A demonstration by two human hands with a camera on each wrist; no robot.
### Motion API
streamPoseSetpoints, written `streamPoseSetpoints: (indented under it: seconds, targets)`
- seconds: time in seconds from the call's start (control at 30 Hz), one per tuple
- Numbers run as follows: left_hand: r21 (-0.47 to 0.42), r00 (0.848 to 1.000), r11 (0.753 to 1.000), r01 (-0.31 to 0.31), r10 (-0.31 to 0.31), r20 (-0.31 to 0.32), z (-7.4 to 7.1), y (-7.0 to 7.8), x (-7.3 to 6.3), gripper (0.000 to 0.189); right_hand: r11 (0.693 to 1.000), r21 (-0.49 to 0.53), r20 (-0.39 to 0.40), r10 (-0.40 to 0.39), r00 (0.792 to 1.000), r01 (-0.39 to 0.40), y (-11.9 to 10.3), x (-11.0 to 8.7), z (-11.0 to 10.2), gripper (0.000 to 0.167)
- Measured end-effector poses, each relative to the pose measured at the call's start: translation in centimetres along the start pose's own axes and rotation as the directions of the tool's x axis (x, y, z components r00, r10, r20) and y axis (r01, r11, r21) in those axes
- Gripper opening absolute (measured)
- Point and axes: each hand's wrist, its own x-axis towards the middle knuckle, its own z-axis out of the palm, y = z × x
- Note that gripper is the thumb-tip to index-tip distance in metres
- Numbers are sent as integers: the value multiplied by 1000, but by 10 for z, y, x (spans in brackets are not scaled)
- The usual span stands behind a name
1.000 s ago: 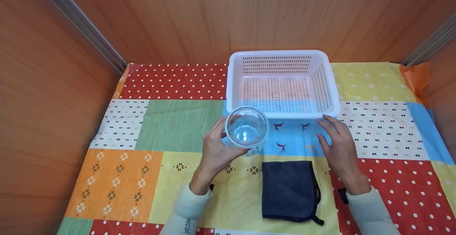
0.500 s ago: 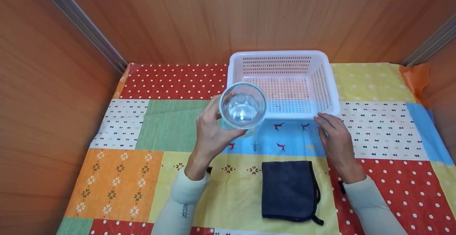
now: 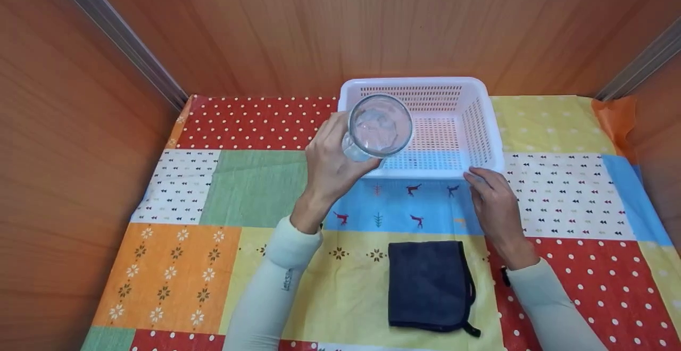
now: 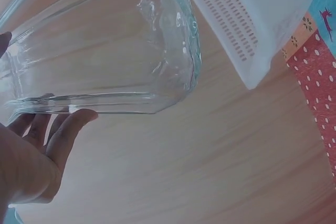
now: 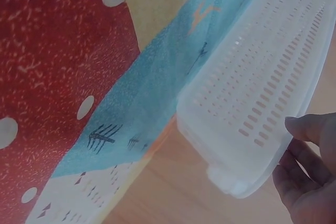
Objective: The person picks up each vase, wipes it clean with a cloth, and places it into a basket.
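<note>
My left hand [image 3: 332, 159] grips a large, clear glass cup [image 3: 380, 127] round its side, fingers on the far side and thumb on the near side. The cup is held up with its mouth toward the head camera and overlaps the left part of a white plastic basket [image 3: 425, 174]. Thick, flat-sided walls of the cup [image 4: 110, 51] show in the left wrist view, with nothing inside. At the basket's front right corner, my right hand [image 3: 495, 202] pinches the rim. The right wrist view shows the thumb and curled fingers at the rim of the slotted basket [image 5: 236, 77].
A folded dark grey cloth [image 3: 425, 284] with a black edge and loop lies in front of the basket. Beneath everything is a patchwork tablecloth [image 3: 260, 186]. Wood-grain panels [image 3: 298, 26] stand behind and at both sides, the rear one close behind the basket.
My left hand has carried the cup away from me, from in front of the basket to over its left part. My right hand has closed its fingers at the basket's rim.
</note>
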Motion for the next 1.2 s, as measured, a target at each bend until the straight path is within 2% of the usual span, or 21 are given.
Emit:
streamPoseSetpoints:
  seconds: [0.27,0.43,0.67,0.9,1.1,1.2]
  targets:
    - [103,997,994,-39,33,64,23,-8,13,72,1000,-2,-6,-1,1000,1,0,1,1,33]
    - [206,990,976,-67,40,134,39,-13,19,73,1000,4,-6,-6,1000,6,-1,2,2,33]
    - [283,979,952,-115,60,197,65,-19,21,73,1000,-1,-11,1,1000,-1,1,1,1,34]
    - [400,961,901,-167,58,271,88,-24,22,74,1000,7,-37,-8,999,9,2,1,2,33]
    - [405,938,897,-177,30,345,103,-30,22,72,1000,10,-57,-24,998,25,4,1,3,32]
    - [425,924,885,-192,18,381,110,-32,23,72,1000,9,-51,-26,998,26,4,1,4,32]
